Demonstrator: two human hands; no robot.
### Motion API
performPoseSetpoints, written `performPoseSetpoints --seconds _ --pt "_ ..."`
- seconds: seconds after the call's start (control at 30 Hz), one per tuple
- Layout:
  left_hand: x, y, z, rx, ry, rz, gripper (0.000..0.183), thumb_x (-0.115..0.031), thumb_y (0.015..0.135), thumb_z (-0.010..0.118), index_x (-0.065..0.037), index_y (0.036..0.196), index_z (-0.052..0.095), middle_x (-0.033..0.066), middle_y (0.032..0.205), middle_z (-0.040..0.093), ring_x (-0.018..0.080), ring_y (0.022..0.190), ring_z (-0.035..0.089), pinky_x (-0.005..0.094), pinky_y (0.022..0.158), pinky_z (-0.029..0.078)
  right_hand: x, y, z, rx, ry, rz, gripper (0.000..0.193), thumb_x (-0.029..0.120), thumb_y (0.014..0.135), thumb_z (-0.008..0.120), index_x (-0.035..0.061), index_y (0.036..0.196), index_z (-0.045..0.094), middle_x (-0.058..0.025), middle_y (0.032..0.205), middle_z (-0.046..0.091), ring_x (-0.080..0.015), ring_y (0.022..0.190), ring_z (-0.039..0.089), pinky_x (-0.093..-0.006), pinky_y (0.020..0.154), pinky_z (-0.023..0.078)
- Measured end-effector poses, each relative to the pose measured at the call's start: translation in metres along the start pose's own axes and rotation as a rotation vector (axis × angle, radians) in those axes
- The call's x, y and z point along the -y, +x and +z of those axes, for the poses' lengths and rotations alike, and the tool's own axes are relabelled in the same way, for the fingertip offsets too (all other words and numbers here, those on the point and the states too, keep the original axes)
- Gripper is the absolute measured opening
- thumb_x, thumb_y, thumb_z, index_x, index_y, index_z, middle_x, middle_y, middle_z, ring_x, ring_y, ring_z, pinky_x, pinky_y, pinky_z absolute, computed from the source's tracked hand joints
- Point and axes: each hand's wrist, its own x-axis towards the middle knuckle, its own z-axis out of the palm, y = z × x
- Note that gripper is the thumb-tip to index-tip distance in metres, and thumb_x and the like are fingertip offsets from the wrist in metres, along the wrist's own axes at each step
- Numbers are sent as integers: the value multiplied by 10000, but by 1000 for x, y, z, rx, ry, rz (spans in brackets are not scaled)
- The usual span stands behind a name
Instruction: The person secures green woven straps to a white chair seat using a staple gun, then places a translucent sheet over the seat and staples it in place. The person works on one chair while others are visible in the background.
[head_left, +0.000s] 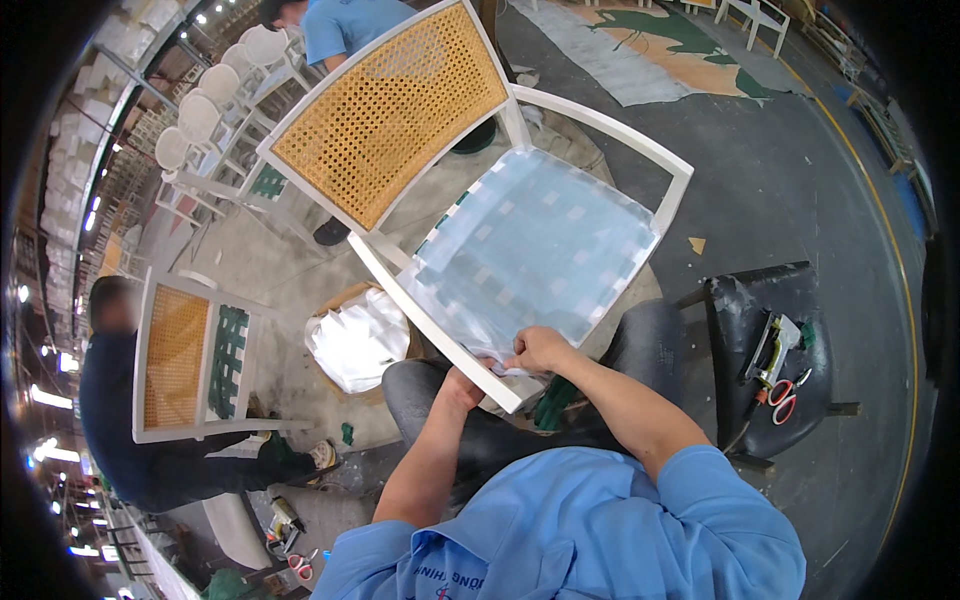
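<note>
A white armchair (400,283) with a woven cane back (395,110) stands tilted in front of me, against my legs. Over its green-and-white webbed seat lies a thin, translucent whitish sheet (540,245). At the seat's near corner, my right hand (538,350) is closed, pinching the gathered edge of the sheet. My left hand (462,388) comes in from under the near armrest towards that same corner. The armrest hides most of its fingers, so their grip cannot be made out.
On a black padded chair (770,345) at right rest a staple gun (767,350) and red-handled scissors (783,400). A box of white sheets (360,340) stands left of my knees. One person (120,380) sits at left behind another cane chair (175,350); another person (350,30) works beyond.
</note>
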Motion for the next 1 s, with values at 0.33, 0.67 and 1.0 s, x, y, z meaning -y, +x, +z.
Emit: performPoseSetpoints --seconds 0.33,0.67,1.0 --pt "-44 13 39 -100 -190 173 448 -324 1004 674 -69 1354 556 160 1274 621 376 1158 614 523 979 527 -15 5 5 -68 -44 51 461 422 782 896 57 1006 724 -180 963 759 -382 951 727 -480 820 555" --pt "-122 75 -28 -182 -100 282 338 -185 954 761 -45 1228 621 122 1098 722 300 1004 702 440 891 590 7 7 8 -119 -114 22 393 411 846 831 62 982 714 -191 1004 747 -388 980 718 -488 831 561" --pt "-112 90 -41 -97 -285 363 252 -134 951 771 -111 1148 615 46 1074 695 204 945 672 324 831 553 28 12 18 -294 -27 -1 280 276 900 750 61 1065 682 -200 1015 697 -425 951 698 -529 851 558"
